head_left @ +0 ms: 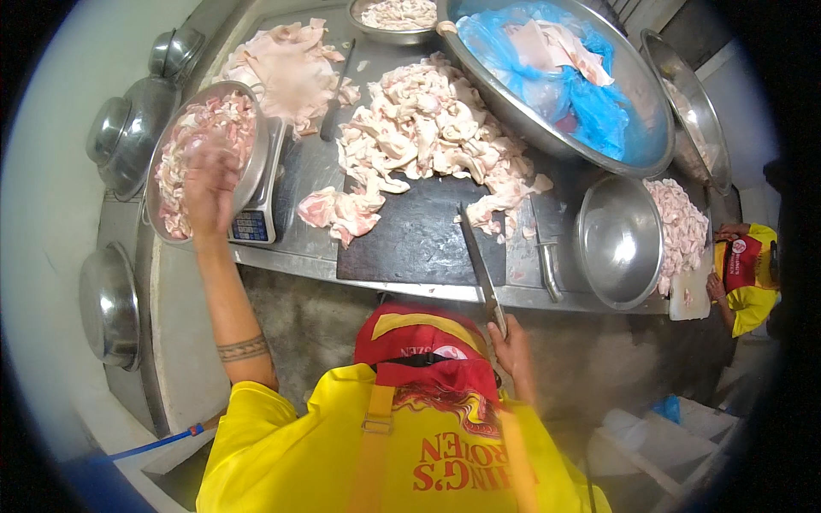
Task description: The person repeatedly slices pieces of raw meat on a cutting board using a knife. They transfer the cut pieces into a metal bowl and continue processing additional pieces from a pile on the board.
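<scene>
My left hand (210, 181) is over a steel bowl (253, 175) of small pink and white meat pieces (181, 141). Its fingers are smeared by motion, so what they hold does not show. The bowl stands on a digital scale (251, 226) at the left. In my right hand (513, 349) is a long knife (479, 261) by its handle, its blade angled up across the right part of a dark cutting board (398, 244). Beyond the board lies a heap of pale raw meat strips (423, 120). A small meat clump (342, 212) rests at the board's left edge.
A second knife (549, 265) lies right of the board, beside an empty steel bowl (620, 244). Behind are a sharpening rod (339, 94), flat skin pieces (286, 64) and a large basin (556, 141) with blue plastic. A co-worker (744, 274) stands far right, near more cut meat (677, 222).
</scene>
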### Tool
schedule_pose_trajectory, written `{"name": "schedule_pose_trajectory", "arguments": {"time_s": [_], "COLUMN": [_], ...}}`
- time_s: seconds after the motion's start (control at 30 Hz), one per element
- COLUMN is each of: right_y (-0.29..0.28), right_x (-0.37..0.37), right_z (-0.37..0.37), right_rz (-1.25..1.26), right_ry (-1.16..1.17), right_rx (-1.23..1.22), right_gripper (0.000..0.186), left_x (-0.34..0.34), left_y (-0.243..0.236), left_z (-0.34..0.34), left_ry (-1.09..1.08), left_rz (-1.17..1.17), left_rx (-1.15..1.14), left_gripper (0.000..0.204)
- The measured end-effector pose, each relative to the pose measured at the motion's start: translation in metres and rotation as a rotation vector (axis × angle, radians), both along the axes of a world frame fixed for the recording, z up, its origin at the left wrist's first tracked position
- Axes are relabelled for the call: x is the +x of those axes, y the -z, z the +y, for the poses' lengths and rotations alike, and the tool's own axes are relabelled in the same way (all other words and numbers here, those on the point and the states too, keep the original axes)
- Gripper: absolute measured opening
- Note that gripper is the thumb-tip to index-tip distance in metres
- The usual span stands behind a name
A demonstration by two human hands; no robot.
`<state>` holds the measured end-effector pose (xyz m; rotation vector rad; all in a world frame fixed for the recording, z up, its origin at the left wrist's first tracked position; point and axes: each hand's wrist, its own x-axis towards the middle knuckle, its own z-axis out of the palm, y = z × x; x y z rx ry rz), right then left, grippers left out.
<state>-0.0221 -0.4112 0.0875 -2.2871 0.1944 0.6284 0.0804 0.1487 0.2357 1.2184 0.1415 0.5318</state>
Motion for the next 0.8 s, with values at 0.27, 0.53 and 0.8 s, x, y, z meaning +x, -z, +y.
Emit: {"name": "schedule_pose_trajectory", "arguments": {"time_s": [0.27,0.53,0.8], "right_y": [0.002,-0.009,-0.006], "right_x": [0.0,-0.002,-0.008], "right_z": [0.005,-0.007,-0.029], "right_rz": [-0.153,-0.004,-0.005], "right_ry": [0.128,0.468,0.592], "right_rx": [0.118,0.334,0.478], "right_gripper": [0.031,0.027,0.026], "left_x": [0.01,0.081,0.121], "left_y": [0.095,0.205,0.156], "left_z": [-0.063,-0.344,-0.32], "left_ry": [0.163,0.193,0.829], "left_rz": [0.309,0.158,0.459], "left_rx": [0.096,1.149,0.094], "left_gripper": [0.032,0.037,0.035]}}
